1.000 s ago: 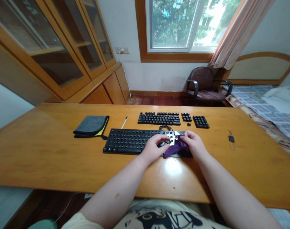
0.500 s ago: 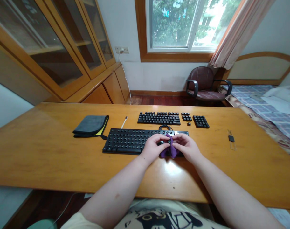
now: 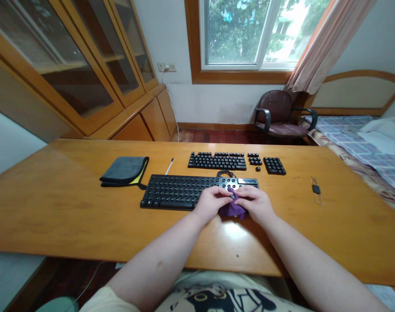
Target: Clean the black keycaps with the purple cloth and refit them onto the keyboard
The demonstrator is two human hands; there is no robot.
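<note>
My left hand (image 3: pixel 211 203) and my right hand (image 3: pixel 257 203) pinch a small purple cloth (image 3: pixel 232 210) between their fingertips, over the near right part of a black keyboard (image 3: pixel 171 190). A small greyish thing shows in the cloth's folds between the fingers; I cannot make out its kind. The keyboard lies flat, its main rows stripped of their caps, with a long space bar in place. My hands and the cloth hide part of its right side. Beyond it, black keycaps (image 3: pixel 217 162) are laid out in keyboard order, with a separate number-pad block (image 3: pixel 274 166).
A folded grey cloth (image 3: pixel 123 170) with black edging lies on the left of the wooden desk (image 3: pixel 70 216). Near it is a small white-handled brush (image 3: pixel 169 166). A wire keycap puller (image 3: pixel 316 189) rests at the right. Behind the keyboard is a coiled cable (image 3: pixel 226 173).
The purple cloth has shifted in my fingers and now hangs spread lower, its folds rearranged. Both hands have turned slightly and sit a little lower. The things on the desk stay put.
</note>
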